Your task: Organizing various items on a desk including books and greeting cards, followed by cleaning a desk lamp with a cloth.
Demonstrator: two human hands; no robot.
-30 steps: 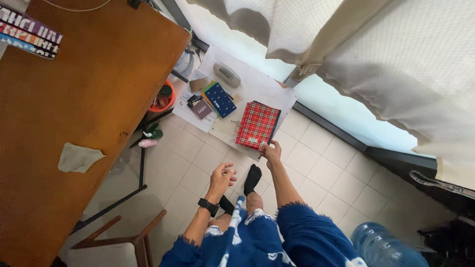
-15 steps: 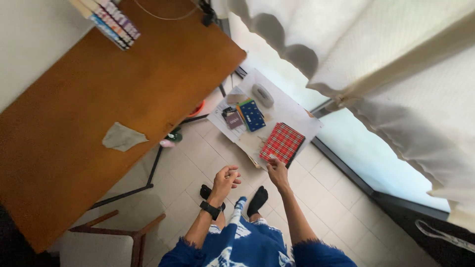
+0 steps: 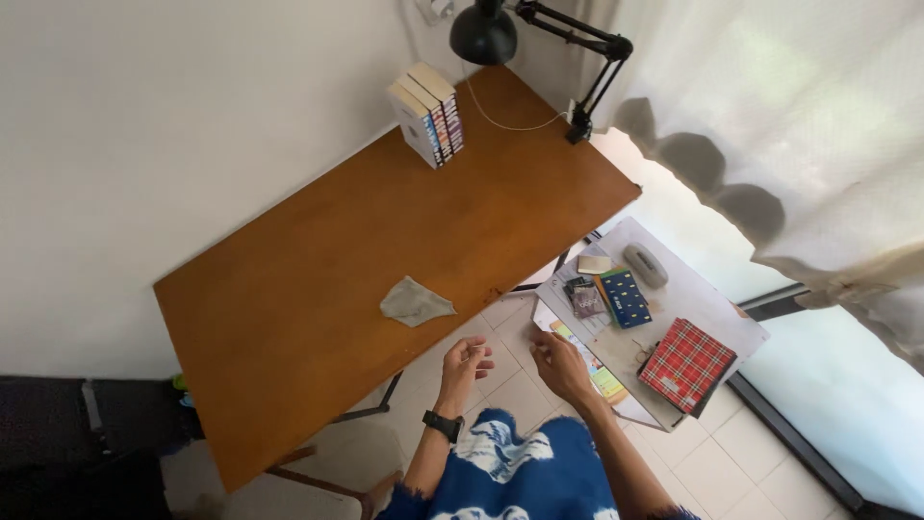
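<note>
My left hand [image 3: 469, 358], with a black watch on its wrist, hovers loosely curled and empty just off the front edge of the wooden desk [image 3: 318, 289]. My right hand [image 3: 561, 364] is beside it, fingers apart and holding nothing, over the near corner of a white board [image 3: 712, 308] lying on the floor. On that board lie a red plaid notebook [image 3: 687, 364], a blue patterned notebook [image 3: 626, 297], a grey oval case [image 3: 645, 265] and some small cards [image 3: 582, 299]. A crumpled grey cloth [image 3: 414, 301] rests on the desk, left of and above my left hand.
A row of upright books [image 3: 428, 114] and a black clamp lamp [image 3: 486, 34] stand at the desk's far end by the white wall. White curtains [image 3: 799, 125] hang on the right over a low window. Pale tiles [image 3: 712, 472] cover the floor.
My right hand has left the red plaid notebook and drawn back towards me. The view has swung up and left, bringing the whole desk, the books and the lamp into sight.
</note>
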